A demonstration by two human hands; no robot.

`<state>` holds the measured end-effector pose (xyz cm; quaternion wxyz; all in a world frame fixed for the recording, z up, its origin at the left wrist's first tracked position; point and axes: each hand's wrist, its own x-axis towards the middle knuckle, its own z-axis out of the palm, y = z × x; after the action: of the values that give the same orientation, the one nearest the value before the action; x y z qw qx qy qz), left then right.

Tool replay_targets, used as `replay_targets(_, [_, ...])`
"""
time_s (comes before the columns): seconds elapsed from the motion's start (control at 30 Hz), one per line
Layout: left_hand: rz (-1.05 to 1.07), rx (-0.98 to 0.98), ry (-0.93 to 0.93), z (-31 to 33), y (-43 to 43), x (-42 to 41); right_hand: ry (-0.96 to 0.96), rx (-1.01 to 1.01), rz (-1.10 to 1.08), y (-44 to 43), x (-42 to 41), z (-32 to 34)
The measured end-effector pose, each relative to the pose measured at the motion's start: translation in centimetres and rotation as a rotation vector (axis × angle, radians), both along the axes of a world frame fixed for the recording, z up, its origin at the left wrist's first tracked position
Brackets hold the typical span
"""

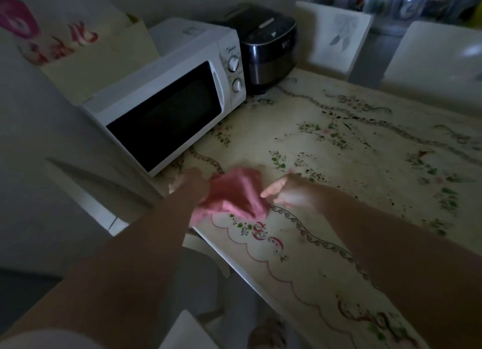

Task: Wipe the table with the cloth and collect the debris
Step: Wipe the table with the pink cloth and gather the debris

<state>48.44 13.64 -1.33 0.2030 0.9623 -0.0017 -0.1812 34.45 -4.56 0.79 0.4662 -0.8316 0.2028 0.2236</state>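
The fingers of the left hand (191, 185) are curled into one side of the pink cloth (234, 194) and grip it in a bunch. The right hand (289, 193) is released, its fingers (271, 190) straight and reaching at the cloth's other side; blur hides whether the tips touch it or stop just short. The cloth lies crumpled at the bench's (365, 218) left edge, with a fold hanging near or past that edge, just in front of the microwave (167, 108). Dark specks (336, 116) lie scattered over the middle and far right of the bench, well apart from the cloth, so the wiping looks barely begun. Three things could go wrong from here. A cloth left wadded would skate over the specks and smear them rather than gather them. A stroke drawn toward the left edge would tip them onto the floor, with no free palm cupped there to catch them. A stroke toward the back would drive them under the microwave, out of reach. The flowered cover (260, 260) may also ruck up and trap crumbs if pressed hard.
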Motion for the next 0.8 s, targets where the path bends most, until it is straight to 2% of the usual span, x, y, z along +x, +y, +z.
replay_targets(0.17, [-0.098, 0.055, 0.110, -3.5, -3.0, -3.0, 0.004, -0.151, -0.115, -2.0, 1.3, -3.6])
replay_targets(0.27, [-0.184, -0.040, 0.226, -5.3, -5.0, -4.0, 0.031, -0.247, -0.134, -3.3, 2.2, -5.7])
replay_targets(0.3, [-0.220, -0.005, 0.253, -6.0, -5.3, -4.2, 0.016, -0.280, -0.141, -3.7, 2.6, -6.4])
replay_targets(0.4, [-0.340, 0.206, 0.219, -9.4, -5.6, -3.4, 0.023, -0.386, -0.122, -4.3, 3.8, -7.6])
replay_targets(0.53, [-0.470, 0.252, 0.122, -11.1, -5.4, 0.9, 0.037, -0.451, -0.157, -5.1, 5.9, -8.6])
replay_targets(0.8, [-0.353, 0.159, 0.131, -11.4, -6.3, 9.7, -0.035, -0.639, -0.175, -6.8, 9.3, -9.7])
